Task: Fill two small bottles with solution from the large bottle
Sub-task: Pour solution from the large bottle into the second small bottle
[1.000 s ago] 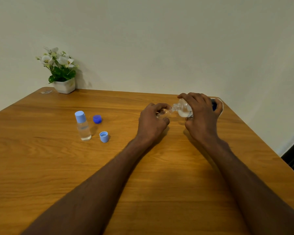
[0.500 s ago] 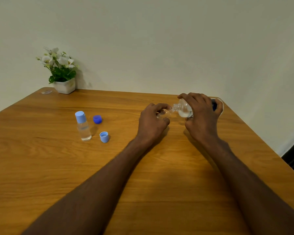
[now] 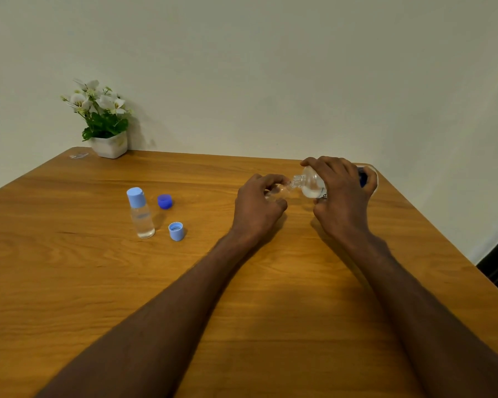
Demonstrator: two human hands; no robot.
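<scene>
Wooden table (image 3: 98, 282), 3 bottles, 2 loose caps

The table (image 3: 69, 282) is honey-brown wood with darker wavy grain; near its left edge a clear bottle (image 3: 142, 219) wears a pale blue cap (image 3: 135, 197); beside it lie a deep blue cap (image 3: 164, 201) and a pale blue one (image 3: 176, 231); at the far left corner white flowers (image 3: 98, 101) over green leaves fill a white pot (image 3: 110, 146); the wall (image 3: 270, 67) is plain off-white.
</scene>
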